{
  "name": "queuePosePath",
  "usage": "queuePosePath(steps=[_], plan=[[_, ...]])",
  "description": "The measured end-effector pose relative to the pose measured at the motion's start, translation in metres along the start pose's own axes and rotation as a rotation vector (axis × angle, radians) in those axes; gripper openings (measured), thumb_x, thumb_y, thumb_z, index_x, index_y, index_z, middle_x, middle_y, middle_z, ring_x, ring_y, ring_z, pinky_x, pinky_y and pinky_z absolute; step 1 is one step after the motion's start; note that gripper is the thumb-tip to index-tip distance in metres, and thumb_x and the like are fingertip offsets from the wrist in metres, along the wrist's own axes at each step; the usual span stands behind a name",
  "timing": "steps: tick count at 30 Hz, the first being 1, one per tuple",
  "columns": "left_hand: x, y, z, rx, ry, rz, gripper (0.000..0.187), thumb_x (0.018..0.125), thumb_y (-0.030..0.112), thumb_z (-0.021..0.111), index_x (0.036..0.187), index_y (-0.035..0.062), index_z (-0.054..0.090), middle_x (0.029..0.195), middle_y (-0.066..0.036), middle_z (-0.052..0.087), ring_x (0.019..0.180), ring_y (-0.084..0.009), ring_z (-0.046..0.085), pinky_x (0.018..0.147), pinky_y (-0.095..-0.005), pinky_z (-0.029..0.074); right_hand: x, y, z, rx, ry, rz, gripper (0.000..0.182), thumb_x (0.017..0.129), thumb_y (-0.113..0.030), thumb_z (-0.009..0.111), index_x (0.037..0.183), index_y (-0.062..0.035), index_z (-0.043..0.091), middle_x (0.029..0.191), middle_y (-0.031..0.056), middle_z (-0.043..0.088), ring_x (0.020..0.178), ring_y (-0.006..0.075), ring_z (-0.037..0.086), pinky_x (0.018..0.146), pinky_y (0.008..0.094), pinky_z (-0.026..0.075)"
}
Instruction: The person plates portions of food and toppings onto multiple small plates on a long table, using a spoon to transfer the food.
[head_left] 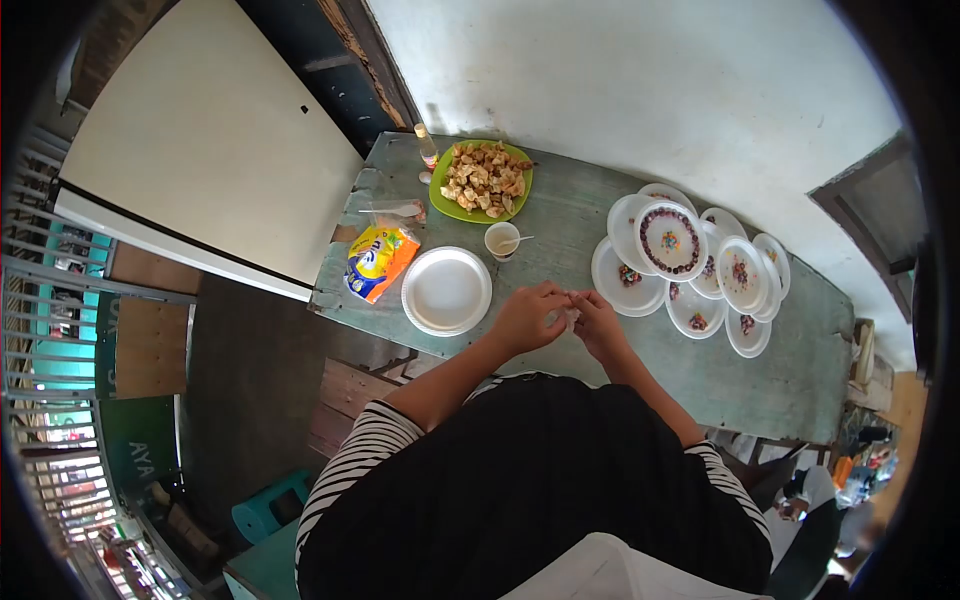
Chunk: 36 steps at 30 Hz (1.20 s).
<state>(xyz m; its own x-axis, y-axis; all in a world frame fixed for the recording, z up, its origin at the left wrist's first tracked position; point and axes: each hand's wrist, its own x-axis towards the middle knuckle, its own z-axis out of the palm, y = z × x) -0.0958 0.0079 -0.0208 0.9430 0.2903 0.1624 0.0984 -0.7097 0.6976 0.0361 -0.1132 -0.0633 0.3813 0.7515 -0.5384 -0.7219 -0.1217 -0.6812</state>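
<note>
My left hand (528, 318) and my right hand (603, 325) meet over the near edge of the green wooden table (800, 370). Both pinch a small whitish clear item (571, 314) between the fingertips; what it is I cannot tell. An empty white foam plate (446, 290) lies just left of my left hand. A small cup (501, 240) with a spoon stands beyond the hands.
A green plate of fried pieces (482, 181) and a small bottle (427, 147) sit at the table's far end. A yellow-orange packet (377, 261) lies at the left edge. Several white plates with colourful bits (671, 241) cluster on the right. A white panel (200, 140) stands left.
</note>
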Motion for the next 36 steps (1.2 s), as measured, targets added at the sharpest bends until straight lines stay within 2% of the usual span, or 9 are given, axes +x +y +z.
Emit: queuePosePath(steps=[3,5,7,10,13,19,23,30,36], plan=[[-0.013,-0.031,0.008,-0.334,-0.024,-0.003,0.046,0.081,0.011,0.060,0.126,0.0111,0.051,0.120,-0.012,0.057,0.109,-0.0241,0.057,0.090,-0.0341,0.046,0.027,0.024,-0.028,-0.070,0.000,0.006,0.021,0.086,-0.017,0.061,0.103,-0.0050,0.055,0.095,0.0072,0.060,0.082,0.0169,0.060,0.071,0.0316,0.050],[-0.023,-0.060,0.007,-0.904,-0.226,-0.381,0.060,0.082,0.014,0.058,0.138,0.0096,0.037,0.134,-0.011,0.048,0.119,-0.0246,0.050,0.100,-0.0346,0.039,0.043,0.045,-0.048,-0.105,0.027,0.038,0.022,0.085,-0.015,0.063,0.103,-0.0061,0.055,0.095,0.0071,0.059,0.084,0.0170,0.059,0.073,0.0324,0.050],[-0.034,-0.089,-0.003,-0.886,-0.220,-0.404,0.059,0.083,0.013,0.056,0.138,0.0085,0.037,0.134,-0.010,0.048,0.118,-0.0242,0.050,0.099,-0.0347,0.039,0.048,0.070,-0.062,-1.013,0.239,-0.480,0.025,0.081,-0.004,0.061,0.105,-0.0045,0.055,0.098,0.0114,0.059,0.089,0.0255,0.060,0.075,0.0366,0.050],[-0.048,-0.130,-0.030,-0.945,-0.118,-0.480,0.048,0.088,0.011,0.056,0.134,0.0072,0.043,0.130,-0.008,0.051,0.118,-0.0153,0.048,0.097,-0.0287,0.039,0.040,0.088,-0.063,-1.376,0.170,-0.655,0.030,0.075,0.004,0.057,0.103,-0.0050,0.057,0.102,0.0151,0.058,0.095,0.0344,0.058,0.081,0.0393,0.050],[-0.063,-0.154,-0.069,-0.750,0.000,-0.722,0.046,0.088,0.015,0.056,0.132,0.0122,0.046,0.128,-0.003,0.054,0.104,-0.0122,0.057,0.081,-0.0274,0.042,0.037,0.115,-0.047,-1.339,0.236,-0.699,0.029,0.072,0.007,0.054,0.097,-0.0061,0.061,0.105,0.0170,0.057,0.102,0.0366,0.055,0.086,0.0409,0.047],[-0.081,-0.212,-0.111,-0.729,0.177,-0.804,0.046,0.089,0.028,0.051,0.133,0.0154,0.044,0.128,-0.001,0.054,0.101,-0.0133,0.058,0.081,-0.0312,0.040,0.075,0.116,-0.015,-1.503,-0.040,-0.870,0.023,0.072,-0.001,0.054,0.093,-0.0089,0.063,0.102,0.0099,0.061,0.103,0.0279,0.056,0.089,0.0408,0.044],[-0.081,-0.235,-0.122,-0.730,0.211,-0.862,0.047,0.089,0.033,0.052,0.132,0.0149,0.046,0.128,-0.001,0.055,0.099,-0.0138,0.060,0.081,-0.0302,0.040,0.123,0.079,-0.013,-1.665,-0.184,-0.792,0.020,0.073,-0.006,0.056,0.091,-0.0113,0.063,0.101,0.0063,0.063,0.100,0.0258,0.057,0.087,0.0417,0.043],[-0.094,-0.247,-0.123,-0.649,0.213,-0.952,0.043,0.090,0.029,0.051,0.129,0.0096,0.049,0.123,-0.002,0.058,0.098,-0.0132,0.059,0.079,-0.0279,0.041,0.246,0.014,-0.012,-1.638,0.100,-0.784,0.016,0.071,-0.001,0.053,0.082,-0.0095,0.062,0.088,0.0081,0.063,0.090,0.0292,0.058,0.077,0.0395,0.048],[-0.093,-0.238,-0.110,-0.703,0.236,-0.960,0.037,0.091,0.014,0.049,0.127,0.0022,0.049,0.120,-0.010,0.058,0.101,-0.0163,0.057,0.087,-0.0271,0.043,0.313,-0.033,0.002,-1.358,0.465,-0.755,0.020,0.075,0.001,0.051,0.088,-0.0073,0.064,0.104,0.0138,0.062,0.099,0.0320,0.057,0.084,0.0409,0.047]])
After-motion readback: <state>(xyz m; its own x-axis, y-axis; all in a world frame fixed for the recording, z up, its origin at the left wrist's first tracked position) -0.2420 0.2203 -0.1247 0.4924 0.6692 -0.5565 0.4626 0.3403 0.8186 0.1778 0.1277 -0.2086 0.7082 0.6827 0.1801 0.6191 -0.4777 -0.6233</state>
